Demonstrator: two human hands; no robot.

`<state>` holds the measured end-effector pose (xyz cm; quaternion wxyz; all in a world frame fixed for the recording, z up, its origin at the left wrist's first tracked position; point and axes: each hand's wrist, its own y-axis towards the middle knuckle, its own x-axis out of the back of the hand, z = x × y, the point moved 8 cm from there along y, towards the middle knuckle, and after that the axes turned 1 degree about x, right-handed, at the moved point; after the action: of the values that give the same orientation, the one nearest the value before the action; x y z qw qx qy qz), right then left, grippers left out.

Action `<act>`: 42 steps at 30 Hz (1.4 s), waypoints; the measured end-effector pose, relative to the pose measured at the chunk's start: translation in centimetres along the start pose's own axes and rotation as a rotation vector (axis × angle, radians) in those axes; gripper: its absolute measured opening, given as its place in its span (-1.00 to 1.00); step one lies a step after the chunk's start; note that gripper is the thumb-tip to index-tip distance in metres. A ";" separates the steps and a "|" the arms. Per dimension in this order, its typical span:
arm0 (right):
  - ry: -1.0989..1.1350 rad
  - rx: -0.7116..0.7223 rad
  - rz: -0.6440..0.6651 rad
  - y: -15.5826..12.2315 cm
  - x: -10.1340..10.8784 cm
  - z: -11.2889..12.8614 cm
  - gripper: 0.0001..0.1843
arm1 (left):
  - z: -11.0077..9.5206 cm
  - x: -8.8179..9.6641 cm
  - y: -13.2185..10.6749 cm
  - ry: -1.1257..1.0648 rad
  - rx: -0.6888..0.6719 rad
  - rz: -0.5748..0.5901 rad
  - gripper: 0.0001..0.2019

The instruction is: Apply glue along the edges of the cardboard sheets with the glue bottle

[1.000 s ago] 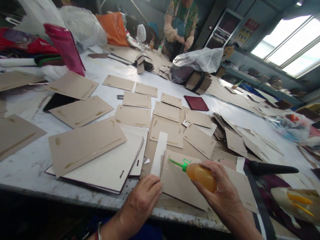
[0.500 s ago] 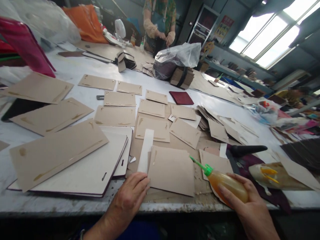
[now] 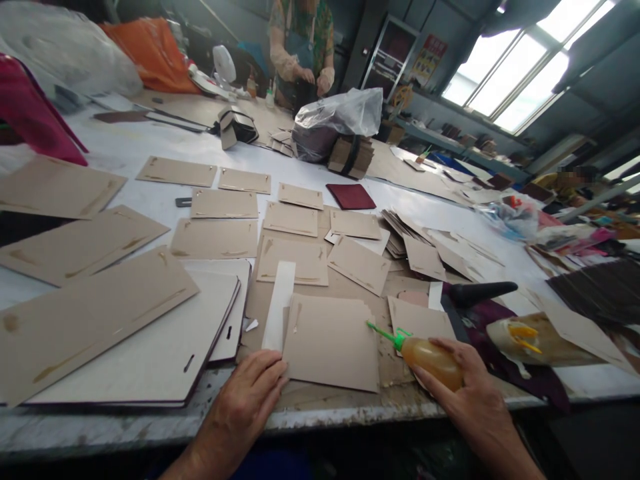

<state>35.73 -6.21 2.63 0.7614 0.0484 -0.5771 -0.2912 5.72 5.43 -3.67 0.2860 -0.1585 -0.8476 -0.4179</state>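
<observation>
A squeeze bottle of amber liquid (image 3: 430,360), apparently glue, lies tilted in my right hand (image 3: 465,380), whose fingers wrap round its body. Its green nozzle tip is by the right upper edge of a stack of beige cardboard pieces (image 3: 333,343). A short streak marks the top card near its left side. My left hand (image 3: 255,387) rests at the stack's lower left corner, fingers stretched out and lying flat, over the lower end of a white strip (image 3: 280,300). The left thumb is hidden.
Beige cards (image 3: 293,260) with glue streaks lie spread across the table. At left, larger cards overlap white boards (image 3: 150,347). To the right are a black-handled tool (image 3: 483,291) and a glue-smeared container (image 3: 510,337). Across the table stands a co-worker (image 3: 303,60).
The nozzle has moved down slightly along the stack's right edge. A short streak shows near the stack's left side in both frames. The whole view has shifted a little; my left hand stays at the stack.
</observation>
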 end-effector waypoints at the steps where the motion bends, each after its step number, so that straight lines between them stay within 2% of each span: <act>1: -0.005 0.023 0.014 -0.1 0.2 0.3 -0.62 | 0.0 0.0 0.0 -0.001 0.003 0.004 -0.80; 7: 0.035 0.047 0.087 -0.7 1.2 1.0 -0.66 | -0.1 0.0 0.1 -0.029 -0.015 0.004 -0.81; 17: 0.166 -0.161 -0.021 0.6 -0.7 -0.2 -0.58 | -0.4 0.3 0.4 -0.014 -0.052 -0.005 -0.81; 21: 0.311 -0.430 -0.055 -1.2 0.0 -1.5 -0.47 | -0.4 0.1 0.4 -0.004 -0.018 0.011 -0.81; 25: 0.801 -0.870 -0.169 -4.4 0.3 -2.2 -0.43 | -0.7 -0.3 0.6 -0.003 0.016 0.040 -0.83; 27: 0.798 -0.957 -0.198 -5.7 0.7 -1.7 -0.33 | -0.9 -0.5 0.8 0.020 0.036 0.040 -0.84; 29: 0.558 -0.871 -0.096 -6.1 1.0 -0.5 -0.25 | -1.0 -0.7 0.9 0.047 0.057 0.045 -0.86; 32: 0.279 -0.634 0.134 -6.4 -0.4 2.1 -0.29 | -1.0 -0.8 0.7 0.030 0.073 0.047 -0.88; 37: 0.277 -0.218 0.099 -6.0 -1.9 7.6 -0.57 | -0.7 -0.3 0.1 -0.039 0.076 0.017 -0.84; 39: 0.274 -0.064 0.123 -5.7 -2.6 9.5 -0.61 | -0.6 -0.2 0.0 -0.051 0.075 0.011 -0.83; 42: 0.255 0.022 0.121 -5.5 -3.1 10.7 -0.64 | -0.5 -0.1 0.1 -0.068 0.073 0.008 -0.84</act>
<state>23.36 -6.43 1.25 0.8441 0.0582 -0.4808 -0.2300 6.05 5.04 -3.43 0.2640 -0.1653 -0.8710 -0.3799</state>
